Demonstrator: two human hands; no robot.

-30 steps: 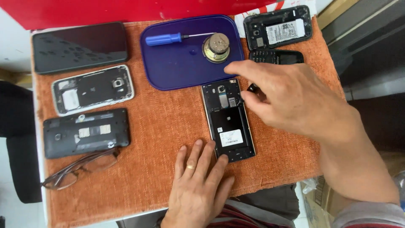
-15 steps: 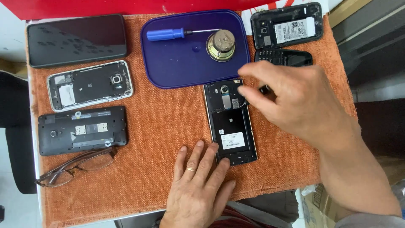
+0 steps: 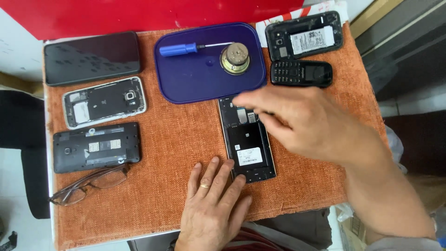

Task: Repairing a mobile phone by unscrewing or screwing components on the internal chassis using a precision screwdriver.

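Rough woven cloth (image 3: 176, 139), glossy plastic tray (image 3: 186, 79)

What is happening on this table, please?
A person works on an opened phone that lies back-up on an orange cloth. The left hand rests flat at its lower end, and the right hand reaches over its upper end, blurred. A blue screwdriver lies in the blue tray above.

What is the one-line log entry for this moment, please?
left hand: flat on cloth, fingertips at open phone | right hand: blurred above phone's top | tray: screwdriver, speaker
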